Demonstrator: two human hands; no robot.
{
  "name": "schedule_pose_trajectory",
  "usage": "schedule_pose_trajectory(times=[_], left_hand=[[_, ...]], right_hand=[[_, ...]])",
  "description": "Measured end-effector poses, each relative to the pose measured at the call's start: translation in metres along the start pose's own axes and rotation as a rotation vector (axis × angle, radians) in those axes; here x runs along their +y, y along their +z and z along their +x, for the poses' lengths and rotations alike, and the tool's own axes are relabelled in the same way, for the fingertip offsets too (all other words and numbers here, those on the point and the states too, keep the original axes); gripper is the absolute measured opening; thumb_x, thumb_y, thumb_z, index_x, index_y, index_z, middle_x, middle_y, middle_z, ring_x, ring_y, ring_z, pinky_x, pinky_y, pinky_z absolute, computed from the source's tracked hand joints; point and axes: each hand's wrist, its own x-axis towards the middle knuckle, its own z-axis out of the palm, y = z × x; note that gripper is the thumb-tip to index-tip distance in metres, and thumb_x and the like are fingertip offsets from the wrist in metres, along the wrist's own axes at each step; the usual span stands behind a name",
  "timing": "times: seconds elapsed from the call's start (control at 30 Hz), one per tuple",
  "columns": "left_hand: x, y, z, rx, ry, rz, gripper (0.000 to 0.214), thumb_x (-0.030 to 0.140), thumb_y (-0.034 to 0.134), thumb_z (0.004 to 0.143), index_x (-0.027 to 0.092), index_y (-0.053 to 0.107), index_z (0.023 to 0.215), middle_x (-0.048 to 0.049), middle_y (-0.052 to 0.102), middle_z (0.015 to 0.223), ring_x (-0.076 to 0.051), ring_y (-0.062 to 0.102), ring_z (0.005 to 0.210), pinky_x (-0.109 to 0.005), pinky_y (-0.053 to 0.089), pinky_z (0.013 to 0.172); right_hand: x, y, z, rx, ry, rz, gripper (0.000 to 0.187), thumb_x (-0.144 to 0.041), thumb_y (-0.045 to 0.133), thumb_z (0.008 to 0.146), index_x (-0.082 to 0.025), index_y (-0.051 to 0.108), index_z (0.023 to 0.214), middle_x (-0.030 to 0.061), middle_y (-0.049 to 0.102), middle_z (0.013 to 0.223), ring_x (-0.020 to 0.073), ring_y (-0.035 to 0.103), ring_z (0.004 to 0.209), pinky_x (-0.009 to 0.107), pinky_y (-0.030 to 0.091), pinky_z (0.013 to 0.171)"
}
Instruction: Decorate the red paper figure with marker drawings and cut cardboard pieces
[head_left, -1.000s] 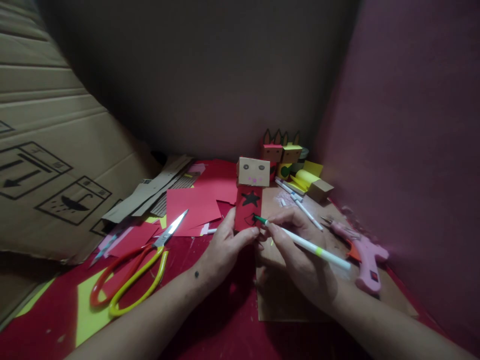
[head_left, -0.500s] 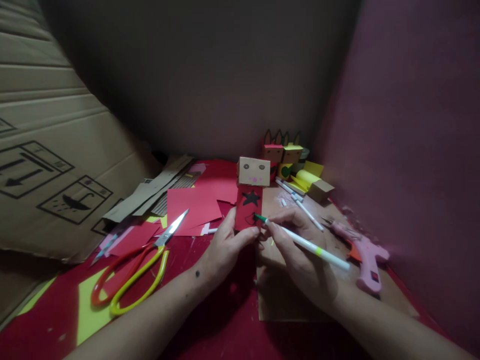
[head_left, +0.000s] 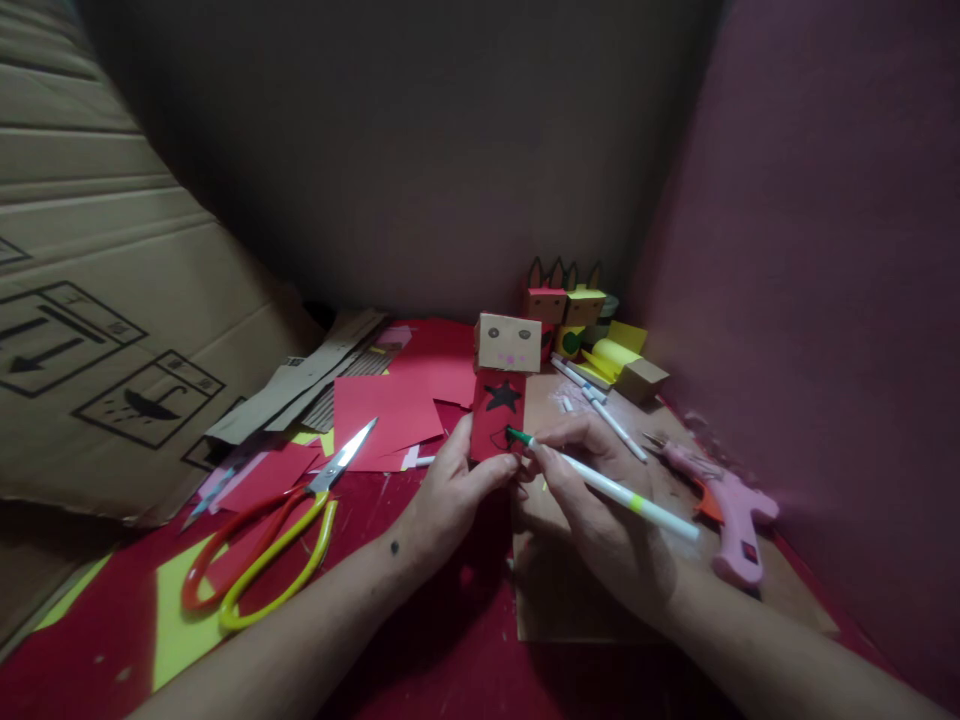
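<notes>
A paper figure (head_left: 501, 395) stands upright in the middle: a red body with a black star and a tan box head with drawn eyes. My left hand (head_left: 450, 490) grips the bottom of its red body, thumb pressed against the front. My right hand (head_left: 592, 500) pinches a white marker (head_left: 607, 487) with a green tip. The tip touches the red body below the star, where a thin dark outline is drawn.
Large scissors (head_left: 262, 545) with red and yellow handles lie at the left on red and yellow paper. A pink glue gun (head_left: 724, 510) lies at the right. Two more pens (head_left: 592, 400), small box figures (head_left: 564, 305) and cardboard strips (head_left: 315, 375) sit behind. A big cardboard sheet (head_left: 97, 330) leans at left.
Almost nothing differs: both hands stay where they were, and the marker tip has shifted only slightly on the red body.
</notes>
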Motion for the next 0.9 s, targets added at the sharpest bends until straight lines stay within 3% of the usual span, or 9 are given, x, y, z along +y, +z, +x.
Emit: schedule_pose_trajectory(times=[0.9], left_hand=[[0.0014,0.0005,-0.0014,0.044,-0.01,0.048,0.022,0.022,0.065,0.08,0.019,0.057,0.1,-0.0042,0.066,0.093,-0.02,0.062,0.086,-0.035,0.048,0.081]], right_hand=[[-0.0005,-0.0004,-0.0009,-0.026,-0.032,-0.051,0.005,-0.023,0.059,0.086,-0.023,0.059,0.081,-0.0005,0.064,0.069,0.0151,0.063,0.063,0.024,0.047,0.048]])
